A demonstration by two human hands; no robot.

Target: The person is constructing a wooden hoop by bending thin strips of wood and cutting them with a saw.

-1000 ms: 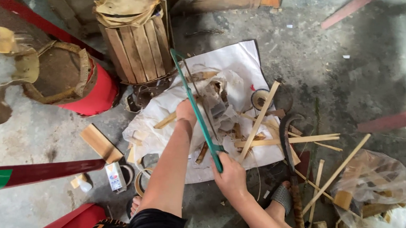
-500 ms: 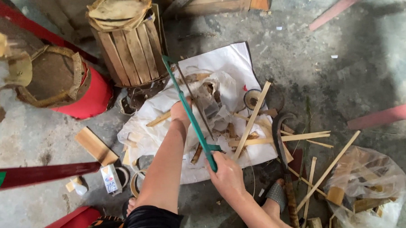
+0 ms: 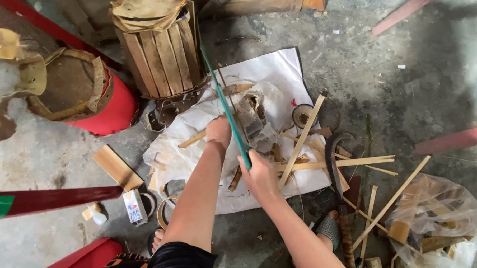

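Right hand (image 3: 261, 178) closed around the lower end of a long green strip (image 3: 228, 109), grip tight on it just above the white sheet (image 3: 278, 74) spread on the concrete floor (image 3: 379, 81). Left hand (image 3: 218, 132) clasped on the same strip a little farther up, fingers curled over it, so both grips gripping one strip. Strip slanting up and away from the hands, its far end reaching toward a slatted wooden basket (image 3: 159, 52). Just right of the right grip, several loose bamboo slats (image 3: 302, 139) crossing each other on the sheet. Beyond them, a curved dark blade (image 3: 332, 162) lying on the floor. Well left of the left grip, a red drum (image 3: 108, 109) with a frayed woven rim. Far right of both grips, a clear plastic bag (image 3: 442, 222) holding wood offcuts.
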